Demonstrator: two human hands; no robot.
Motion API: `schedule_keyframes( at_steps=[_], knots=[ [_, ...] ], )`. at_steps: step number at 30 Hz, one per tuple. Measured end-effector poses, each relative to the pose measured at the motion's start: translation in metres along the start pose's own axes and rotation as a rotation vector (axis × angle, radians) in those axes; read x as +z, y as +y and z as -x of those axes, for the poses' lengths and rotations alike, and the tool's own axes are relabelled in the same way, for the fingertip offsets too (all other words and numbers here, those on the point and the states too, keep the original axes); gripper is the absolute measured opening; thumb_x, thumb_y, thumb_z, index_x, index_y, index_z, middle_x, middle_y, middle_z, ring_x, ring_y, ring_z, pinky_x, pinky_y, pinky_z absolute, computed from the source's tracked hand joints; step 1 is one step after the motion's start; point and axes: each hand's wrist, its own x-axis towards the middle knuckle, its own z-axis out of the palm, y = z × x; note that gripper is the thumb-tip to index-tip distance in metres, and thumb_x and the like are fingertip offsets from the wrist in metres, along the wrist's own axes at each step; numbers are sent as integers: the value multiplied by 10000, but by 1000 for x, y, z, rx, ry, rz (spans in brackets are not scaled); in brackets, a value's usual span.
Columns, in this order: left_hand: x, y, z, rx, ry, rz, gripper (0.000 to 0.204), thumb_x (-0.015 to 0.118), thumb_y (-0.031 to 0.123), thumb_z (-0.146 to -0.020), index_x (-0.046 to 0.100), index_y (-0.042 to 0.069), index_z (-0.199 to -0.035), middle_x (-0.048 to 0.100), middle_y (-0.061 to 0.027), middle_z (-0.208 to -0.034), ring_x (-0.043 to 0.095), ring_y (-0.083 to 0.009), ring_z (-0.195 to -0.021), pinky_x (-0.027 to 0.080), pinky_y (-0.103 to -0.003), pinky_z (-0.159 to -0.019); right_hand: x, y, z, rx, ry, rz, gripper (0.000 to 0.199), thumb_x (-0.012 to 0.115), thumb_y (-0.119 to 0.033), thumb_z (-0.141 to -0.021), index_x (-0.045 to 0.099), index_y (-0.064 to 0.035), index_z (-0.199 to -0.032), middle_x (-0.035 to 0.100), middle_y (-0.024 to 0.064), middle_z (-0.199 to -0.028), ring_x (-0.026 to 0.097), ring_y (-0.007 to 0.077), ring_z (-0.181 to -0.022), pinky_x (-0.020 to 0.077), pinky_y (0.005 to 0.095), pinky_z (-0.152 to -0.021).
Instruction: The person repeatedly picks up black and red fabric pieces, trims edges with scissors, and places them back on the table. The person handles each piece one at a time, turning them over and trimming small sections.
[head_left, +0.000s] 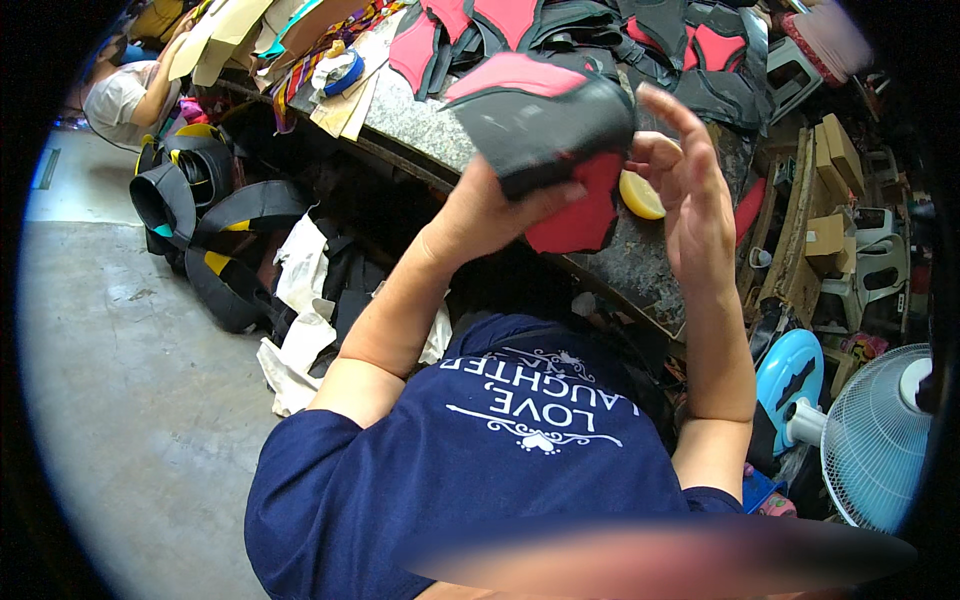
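The 1 fisheye view looked steeply down from head height, over the navy T-shirt (440, 450) below the grip. The left hand (490, 210), gripping the black-and-red piece (560, 120), sat near the lens; the workbench (410, 118) spread beyond, concrete floor (130, 400) leftward, white fan (880, 440) lower right.

Round fisheye view with black corners; straight edges bow toward the rim, and a thin bluish fringe glows at 9 o'clock. Lighting is moderate and uneven. The grey floor (140, 400) at 9 o'clock is among the brightest areas, with a whitish sheen toward 10. Deep shadow hides detail beneath the worktable (400, 105), from centre toward 11. Between 12 and 1 o'clock, the black-and-red piece (550, 125) looks soft with blur, a pale glare patch on its dark surface. A smooth, featureless smear spreads across 5 to 6 o'clock.
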Motion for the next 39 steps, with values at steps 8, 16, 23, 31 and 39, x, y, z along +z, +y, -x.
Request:
schedule_keyframes(
  at_steps=[8,16,23,31,39],
  knots=[
    [-7,0,0,-315,-113,666,551,791,266,-784,588,-18,-1210,646,-98,-1146,593,-169,-1071,462,-334,-953,17,-1,-4,-169,31,-42,739,642,42,-858,247,1,-1481,315,130,-1502,572,153,-1102,470,275,-967],
    [-6,4,-12,-353,180,791,243,661,88,-889,617,-29,-1097,686,-87,-984,667,-142,-847,550,-275,-761,6,14,0,115,39,-121,602,462,-415,-1009,361,-10,-1443,552,107,-1264,567,109,-1044,447,249,-866],
    [5,3,-10,-379,198,742,222,642,67,-897,621,-31,-1095,687,-87,-973,666,-134,-832,552,-273,-740,6,18,6,86,-4,-123,759,310,-603,-995,447,21,-1404,533,148,-1339,481,244,-1262,286,368,-1104],
    [5,5,-12,-353,204,651,161,633,62,-897,642,-23,-1033,691,-60,-905,650,-107,-769,535,-246,-689,-1,20,1,-394,0,835,707,444,-606,-934,491,-86,-1411,548,186,-1281,560,339,-1128,418,408,-986],
    [6,0,-14,-385,168,607,136,631,54,-884,647,-16,-1000,689,-54,-881,644,-104,-743,528,-240,-671,-22,9,-1,-675,-45,1358,600,480,-657,-869,709,-191,-1169,559,128,-1284,590,273,-1013,463,393,-888]
  ],
)
